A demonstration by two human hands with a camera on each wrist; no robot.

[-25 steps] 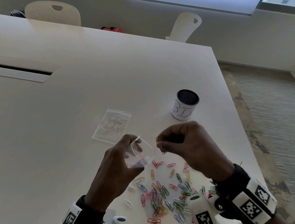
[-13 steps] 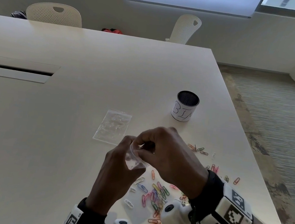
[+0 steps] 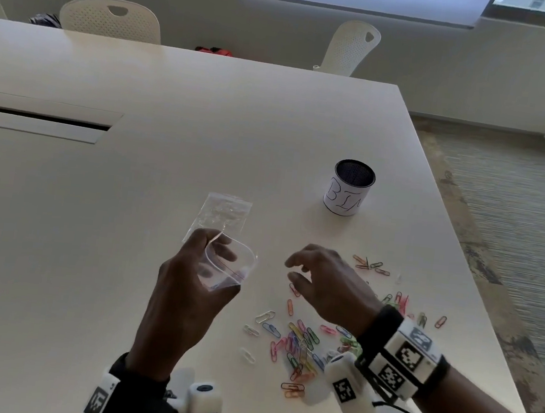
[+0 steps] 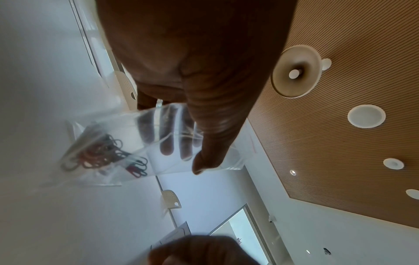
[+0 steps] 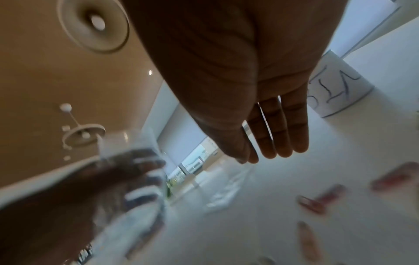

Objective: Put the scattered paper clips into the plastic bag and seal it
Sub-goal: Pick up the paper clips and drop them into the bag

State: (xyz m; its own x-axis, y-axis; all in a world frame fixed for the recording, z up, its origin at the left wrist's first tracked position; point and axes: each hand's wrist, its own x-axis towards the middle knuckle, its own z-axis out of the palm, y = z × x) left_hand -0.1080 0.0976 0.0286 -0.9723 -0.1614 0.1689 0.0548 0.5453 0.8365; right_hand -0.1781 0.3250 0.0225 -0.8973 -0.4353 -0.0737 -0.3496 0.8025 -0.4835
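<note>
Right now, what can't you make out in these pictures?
- Clip count in the held bag: left wrist view, blurred and overlapping.
- Scattered paper clips under the right hand: head view, hand and wrist rig hide some.
- Second bag on the table: contents unclear, too small.
- Bin inside: too dark.

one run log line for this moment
left hand: holds plastic bag open | right hand: open, empty | paper clips: mostly on table
</note>
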